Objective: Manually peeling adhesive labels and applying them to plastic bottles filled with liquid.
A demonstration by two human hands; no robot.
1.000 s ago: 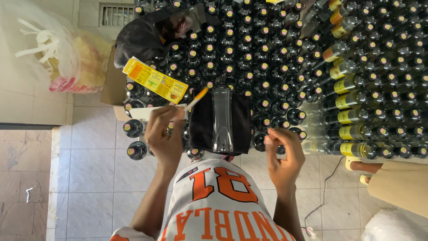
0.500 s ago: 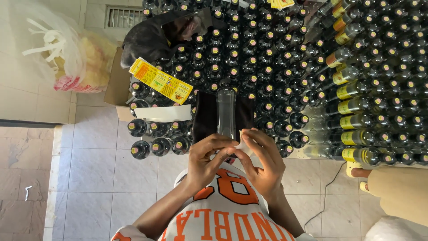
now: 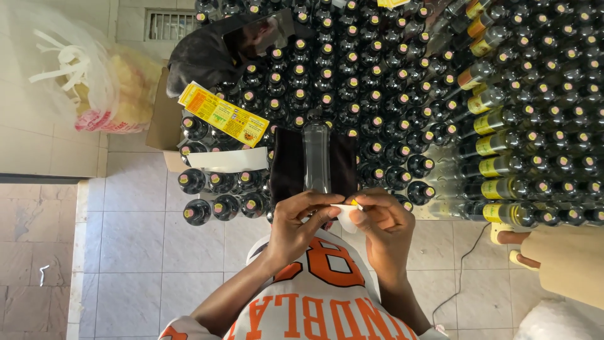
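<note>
Both hands are bunched together right at the base of a clear bottle [image 3: 316, 154] that lies on a dark cloth [image 3: 289, 164] in the person's lap, neck pointing away toward the rows of bottles. The bottle looks see-through, no label on it that I can make out, so the dark cloth shows right through it.

The left hand [image 3: 301, 221] and right hand [image 3: 385, 221] are pinching a small white label [image 3: 345, 214] between the fingertips, fingers narrow and curled in, with a sliver of yellow showing at the right thumb. The white piece looks thin and a bit crumpled; can't tell more than that.

Ahead, the tiled floor [image 3: 132, 239] is packed with dark capped bottles [image 3: 352, 75] standing upright in rows. Over toward the right edge some of them carry yellow labels [image 3: 494, 146]. A strip of yellow stickers [image 3: 223, 114] lies on top of the bottles at the left side of the crowd, with a white strip [image 3: 228, 160] just below it. A plastic bag [image 3: 82, 75] sits near the upper left corner of the floor.
</note>
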